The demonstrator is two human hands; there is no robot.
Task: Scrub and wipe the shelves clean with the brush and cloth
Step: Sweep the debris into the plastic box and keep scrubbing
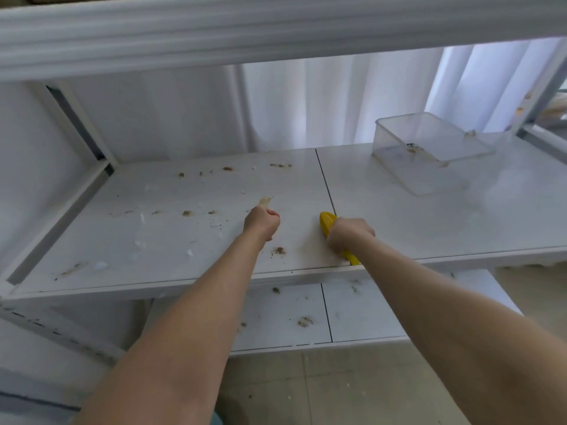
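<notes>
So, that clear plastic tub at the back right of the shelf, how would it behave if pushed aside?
The clear tub looks thin-walled and nearly empty, so probably light. On the glossy shelf it would likely slide easily. It is low and wide, so tipping seems unlikely.

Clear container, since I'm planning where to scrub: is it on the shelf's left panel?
No, the clear container stands on the right panel of the shelf, beyond the seam.

Under my hands the shelf looks smooth, glossy white; far right, a clear plastic tub; my brush looks yellow plastic.
</notes>
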